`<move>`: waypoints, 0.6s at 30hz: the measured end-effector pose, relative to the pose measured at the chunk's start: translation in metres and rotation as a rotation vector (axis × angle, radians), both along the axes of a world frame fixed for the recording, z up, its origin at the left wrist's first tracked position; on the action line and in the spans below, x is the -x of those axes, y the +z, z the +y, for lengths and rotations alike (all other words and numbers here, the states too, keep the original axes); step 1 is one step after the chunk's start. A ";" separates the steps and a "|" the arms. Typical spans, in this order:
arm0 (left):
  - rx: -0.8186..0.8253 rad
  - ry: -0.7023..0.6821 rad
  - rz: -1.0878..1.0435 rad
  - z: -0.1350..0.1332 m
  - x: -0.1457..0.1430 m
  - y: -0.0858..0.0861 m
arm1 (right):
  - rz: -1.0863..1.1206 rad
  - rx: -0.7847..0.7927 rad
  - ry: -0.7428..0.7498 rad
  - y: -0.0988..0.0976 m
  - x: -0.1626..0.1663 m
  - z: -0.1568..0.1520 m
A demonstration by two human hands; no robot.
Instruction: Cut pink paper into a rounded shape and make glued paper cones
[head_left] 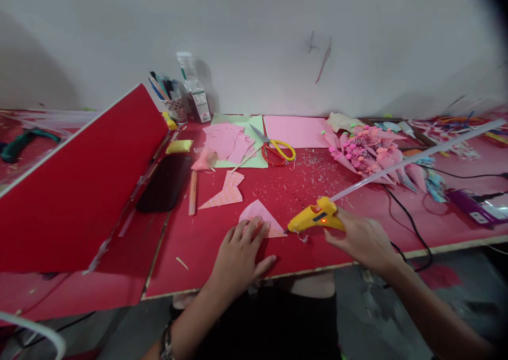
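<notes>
My left hand point(240, 254) lies flat with fingers spread on a pink paper triangle point(260, 213) near the front edge of the red table point(206, 243). My right hand point(363, 239) is closed round the handle of a yellow glue gun point(315, 216). The gun's nozzle points left and touches the triangle's right corner. A long clear glue stick point(416, 156) sticks out of the gun's back, up to the right. A second patterned pink triangle point(226, 191) lies just beyond.
Scissors with yellow and red handles point(278, 148), pink and green sheets point(296, 129), a cup of pens point(174, 103) and a bottle point(194, 92) stand farther back. A heap of pink paper cones point(369, 151) lies right. A red board point(75, 185) leans at left. Black cables point(408, 222) trail right.
</notes>
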State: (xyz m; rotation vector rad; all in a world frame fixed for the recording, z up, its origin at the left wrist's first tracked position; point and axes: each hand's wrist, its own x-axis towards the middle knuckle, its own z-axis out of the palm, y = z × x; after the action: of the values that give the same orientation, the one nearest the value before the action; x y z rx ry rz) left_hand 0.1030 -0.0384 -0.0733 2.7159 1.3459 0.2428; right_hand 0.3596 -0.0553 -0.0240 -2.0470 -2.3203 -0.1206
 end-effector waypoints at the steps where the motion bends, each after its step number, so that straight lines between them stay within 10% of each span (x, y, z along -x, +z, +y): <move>1: -0.005 0.001 -0.003 0.000 0.000 0.000 | 0.001 0.001 -0.002 0.000 0.000 0.000; 18: -0.018 0.011 0.013 -0.002 0.000 0.000 | 0.020 0.029 -0.013 -0.003 0.010 0.012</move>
State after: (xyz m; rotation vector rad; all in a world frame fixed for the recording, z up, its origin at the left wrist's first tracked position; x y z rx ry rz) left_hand 0.1028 -0.0401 -0.0728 2.7307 1.3685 0.2402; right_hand 0.3495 -0.0434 -0.0273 -2.0670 -2.3109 -0.0661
